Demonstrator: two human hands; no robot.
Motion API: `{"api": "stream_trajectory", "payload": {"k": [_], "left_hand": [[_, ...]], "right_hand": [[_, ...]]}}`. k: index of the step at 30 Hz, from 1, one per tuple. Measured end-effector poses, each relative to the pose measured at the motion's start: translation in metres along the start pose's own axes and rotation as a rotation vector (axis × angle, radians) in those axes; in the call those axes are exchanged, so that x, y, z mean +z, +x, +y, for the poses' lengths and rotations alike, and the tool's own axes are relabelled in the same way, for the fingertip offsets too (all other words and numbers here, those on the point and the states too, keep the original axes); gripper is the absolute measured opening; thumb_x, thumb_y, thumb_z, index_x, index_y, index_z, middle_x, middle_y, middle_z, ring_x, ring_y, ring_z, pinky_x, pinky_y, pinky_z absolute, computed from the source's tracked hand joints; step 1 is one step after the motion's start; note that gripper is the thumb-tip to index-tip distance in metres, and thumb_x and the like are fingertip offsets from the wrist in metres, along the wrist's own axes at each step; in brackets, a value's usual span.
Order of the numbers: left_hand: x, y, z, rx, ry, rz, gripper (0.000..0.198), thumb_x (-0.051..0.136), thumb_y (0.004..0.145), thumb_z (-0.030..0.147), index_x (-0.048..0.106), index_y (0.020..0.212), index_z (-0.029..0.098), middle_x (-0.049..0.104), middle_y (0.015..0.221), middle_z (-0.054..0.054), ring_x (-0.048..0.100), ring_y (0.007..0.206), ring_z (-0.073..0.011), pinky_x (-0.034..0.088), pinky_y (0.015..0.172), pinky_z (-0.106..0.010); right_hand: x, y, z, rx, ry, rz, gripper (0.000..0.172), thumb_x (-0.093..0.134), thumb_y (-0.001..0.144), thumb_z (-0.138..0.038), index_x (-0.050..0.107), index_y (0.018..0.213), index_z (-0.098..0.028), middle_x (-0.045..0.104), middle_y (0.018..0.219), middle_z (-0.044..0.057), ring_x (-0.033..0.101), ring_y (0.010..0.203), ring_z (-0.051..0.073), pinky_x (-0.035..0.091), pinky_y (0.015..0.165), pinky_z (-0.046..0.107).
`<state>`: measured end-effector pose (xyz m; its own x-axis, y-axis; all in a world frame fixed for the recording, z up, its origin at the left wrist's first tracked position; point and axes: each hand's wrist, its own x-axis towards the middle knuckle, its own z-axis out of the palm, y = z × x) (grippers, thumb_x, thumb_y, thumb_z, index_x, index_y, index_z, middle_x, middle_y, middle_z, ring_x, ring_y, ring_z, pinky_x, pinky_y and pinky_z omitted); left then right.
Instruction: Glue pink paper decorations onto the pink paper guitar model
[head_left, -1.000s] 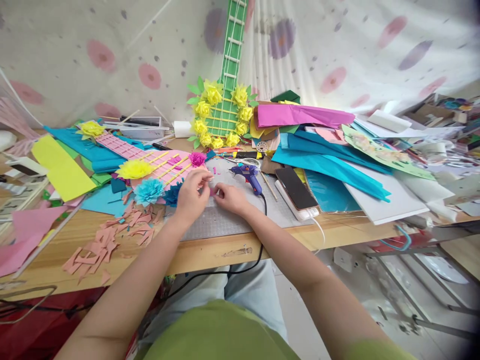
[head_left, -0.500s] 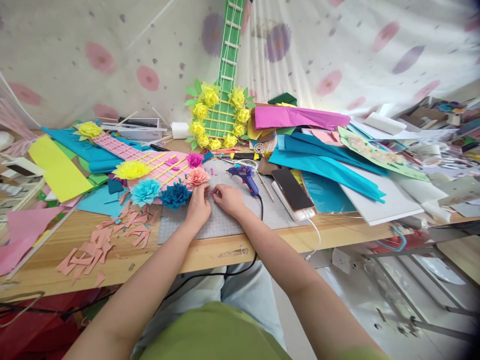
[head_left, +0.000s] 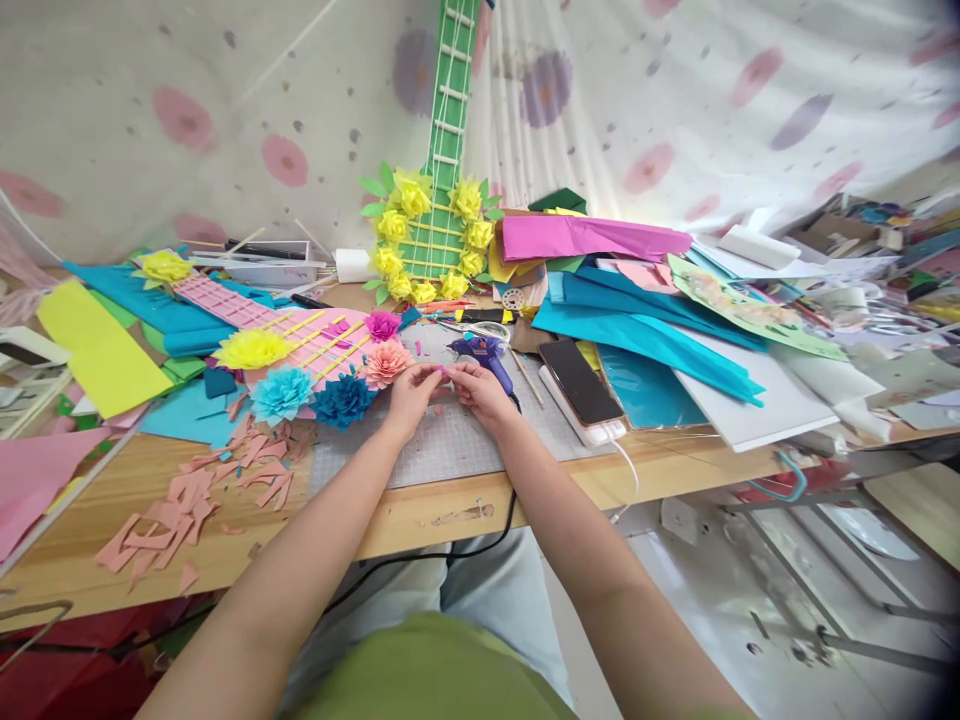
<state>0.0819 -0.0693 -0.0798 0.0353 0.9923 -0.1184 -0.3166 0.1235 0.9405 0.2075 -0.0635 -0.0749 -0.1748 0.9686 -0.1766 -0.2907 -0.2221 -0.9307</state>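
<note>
My left hand (head_left: 411,398) and my right hand (head_left: 480,392) meet above the grey cutting mat (head_left: 420,462), fingertips pinched together. Between them shows a tiny bit of magenta paper (head_left: 442,372), mostly covered by the fingers. Just left of my left hand lies a pink paper guitar (head_left: 319,340) trimmed with paper flowers: a coral one (head_left: 388,363), a dark blue one (head_left: 343,398), a light blue one (head_left: 282,395), a yellow one (head_left: 253,348) and a magenta one (head_left: 382,325). A blue hot glue gun (head_left: 484,352) rests behind my right hand.
A green paper guitar (head_left: 442,225) with yellow flowers leans at the back. Coral paper scraps (head_left: 180,510) litter the table's left front. On the right are a phone (head_left: 581,380) on a white power strip (head_left: 600,432), blue paper (head_left: 645,320) and white sheets (head_left: 757,390).
Both hands have lifted slightly off the mat and come together at the fingertips, with the magenta bit now showing between them. The camera view has shifted slightly.
</note>
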Motion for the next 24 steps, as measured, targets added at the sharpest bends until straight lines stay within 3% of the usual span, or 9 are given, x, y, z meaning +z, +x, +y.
{"api": "stream_trajectory", "payload": {"k": [4,10,15,24], "left_hand": [[0.003,-0.002,0.001,0.002,-0.015,0.098,0.020,0.073,0.061,0.025,0.063,0.072,0.013,0.062,0.065,0.000,0.060,0.060,-0.0116,0.052,0.052,-0.023],[0.005,-0.004,0.001,-0.017,0.019,0.133,0.017,0.073,0.063,0.024,0.063,0.068,0.012,0.062,0.063,0.000,0.059,0.057,-0.0120,0.050,0.046,-0.022],[0.005,-0.003,0.002,-0.070,0.044,0.132,0.014,0.072,0.065,0.020,0.061,0.068,0.011,0.061,0.058,0.000,0.058,0.050,-0.0111,0.049,0.042,-0.021],[0.003,-0.004,0.003,-0.062,0.072,0.084,0.023,0.076,0.061,0.027,0.063,0.073,0.012,0.065,0.066,-0.003,0.062,0.056,-0.0131,0.051,0.042,-0.022]], "right_hand": [[0.000,0.000,0.002,-0.016,-0.085,0.048,0.042,0.072,0.056,-0.054,0.053,0.071,-0.019,0.044,0.050,-0.008,0.028,0.039,0.003,0.014,0.039,0.020],[0.002,0.001,0.015,-0.266,-0.410,0.181,0.029,0.066,0.066,-0.046,0.057,0.074,-0.020,0.056,0.061,-0.003,0.048,0.056,0.010,0.037,0.054,0.023],[-0.001,0.004,0.019,-0.317,-0.440,0.256,0.023,0.063,0.068,-0.042,0.056,0.068,-0.019,0.058,0.065,-0.001,0.048,0.056,0.011,0.038,0.057,0.025],[-0.002,-0.001,0.010,-0.285,-0.515,0.238,0.023,0.063,0.067,-0.041,0.058,0.067,-0.019,0.059,0.061,-0.001,0.049,0.054,0.012,0.039,0.054,0.025]]}}
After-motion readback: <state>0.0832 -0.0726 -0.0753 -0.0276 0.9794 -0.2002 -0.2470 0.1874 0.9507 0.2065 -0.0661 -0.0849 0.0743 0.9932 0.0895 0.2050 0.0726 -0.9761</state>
